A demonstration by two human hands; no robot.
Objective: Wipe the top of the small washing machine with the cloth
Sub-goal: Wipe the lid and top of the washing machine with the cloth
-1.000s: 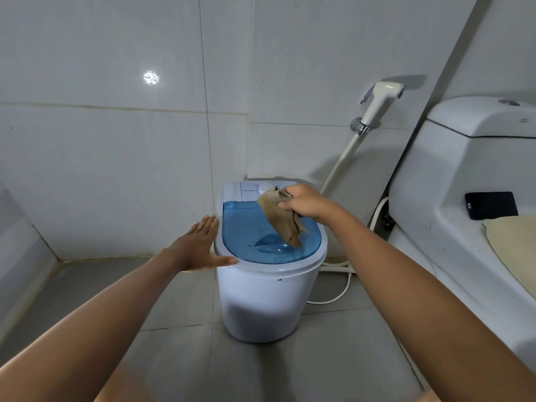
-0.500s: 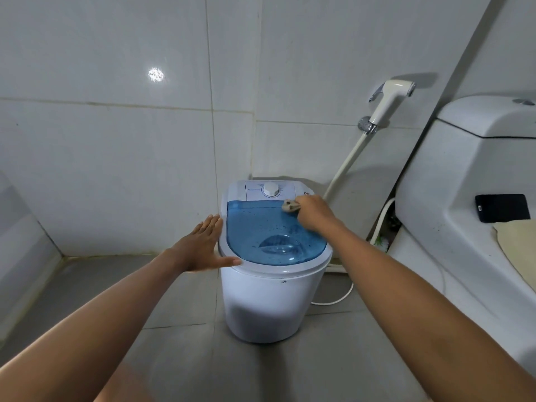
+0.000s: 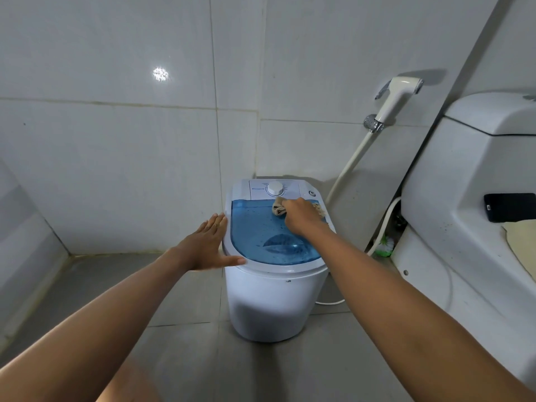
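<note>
The small white washing machine [image 3: 272,303] stands on the tiled floor in the corner, with a translucent blue lid [image 3: 261,230] and a white dial [image 3: 275,188] at the back. My right hand [image 3: 303,216] presses a bunched tan cloth [image 3: 279,208] flat onto the far part of the blue lid, just below the dial; more cloth shows to the right of the hand. My left hand [image 3: 207,246] rests flat with fingers spread against the machine's left rim, thumb on the front edge.
A white toilet [image 3: 464,216] stands close on the right, with a black phone [image 3: 509,207] and a pale yellow cloth [image 3: 522,242] on it. A bidet sprayer [image 3: 394,97] hangs on the wall behind, its hose running down. A green brush [image 3: 384,246] sits beside the machine.
One second ago my right hand held the cloth hanging above the lid; it has since lowered it onto the lid's far edge and slid it slightly left. My left hand stays at the rim.
</note>
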